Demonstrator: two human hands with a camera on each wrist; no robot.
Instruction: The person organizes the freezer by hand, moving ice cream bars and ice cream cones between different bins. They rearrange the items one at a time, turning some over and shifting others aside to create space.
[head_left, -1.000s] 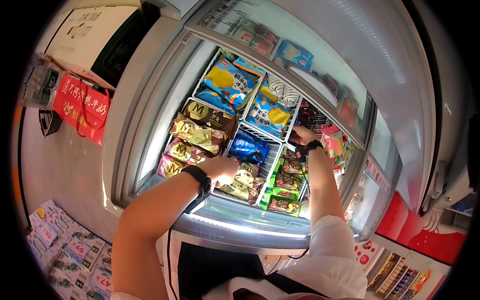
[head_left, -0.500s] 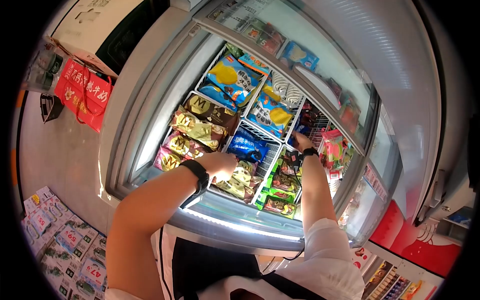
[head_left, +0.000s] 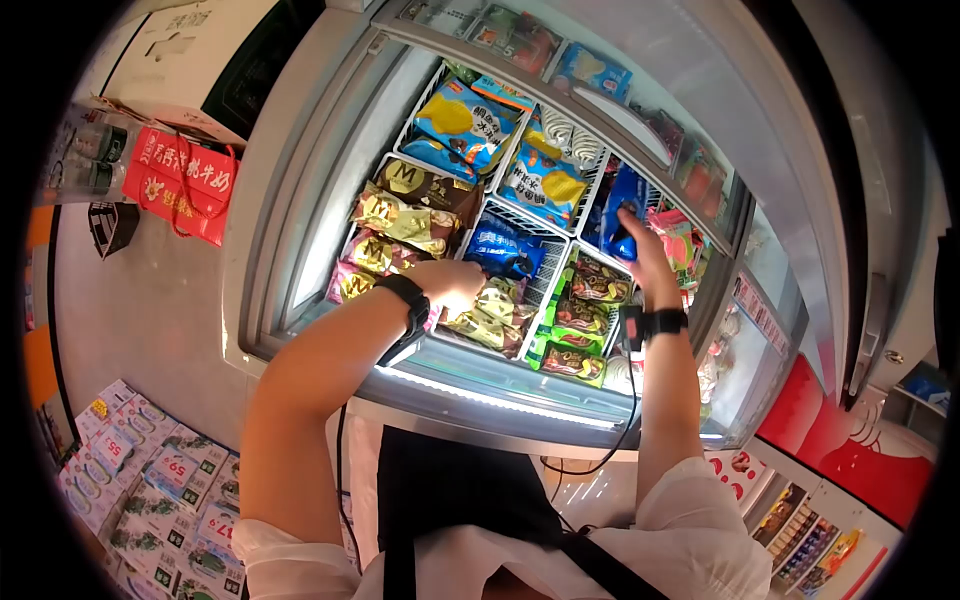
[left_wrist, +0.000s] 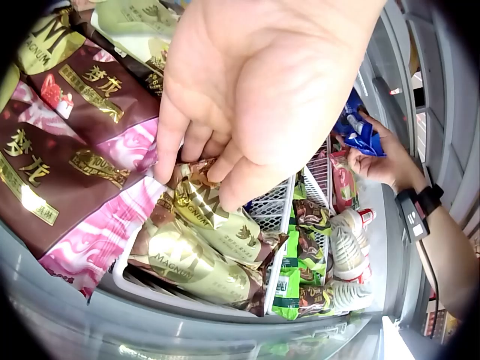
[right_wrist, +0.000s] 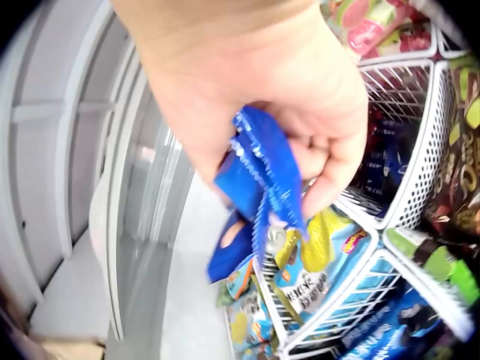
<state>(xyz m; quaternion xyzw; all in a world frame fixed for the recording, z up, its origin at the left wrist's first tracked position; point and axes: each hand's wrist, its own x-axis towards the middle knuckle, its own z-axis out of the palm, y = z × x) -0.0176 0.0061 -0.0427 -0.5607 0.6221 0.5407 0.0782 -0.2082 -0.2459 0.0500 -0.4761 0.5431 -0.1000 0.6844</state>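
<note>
My right hand (head_left: 648,252) grips a blue ice cream packet (head_left: 627,188), raised over the far-right wire basket. In the right wrist view the crimped blue wrapper (right_wrist: 279,169) pokes out between thumb and curled fingers. My left hand (head_left: 450,284) reaches into the front basket of Magnum bars. Its thumb and bent fingers pinch the end of a gold-wrapped Magnum ice cream bar (left_wrist: 206,201) in the left wrist view. Pink-and-brown Magnum packs (left_wrist: 82,150) lie beside that hand. Another blue packet (head_left: 505,250) sits just beyond its fingers.
White wire baskets (right_wrist: 442,135) divide the chest freezer. Blue-and-yellow packets (head_left: 545,185) fill the back ones, and green-and-brown packs (head_left: 580,318) lie front right. A sliding glass lid (head_left: 640,130) covers the far side. The freezer's front rim (head_left: 500,410) runs below my forearms.
My right hand was reaching down into the far-right basket; now it has come up holding the blue packet. My left hand stays at the Magnum bars.
</note>
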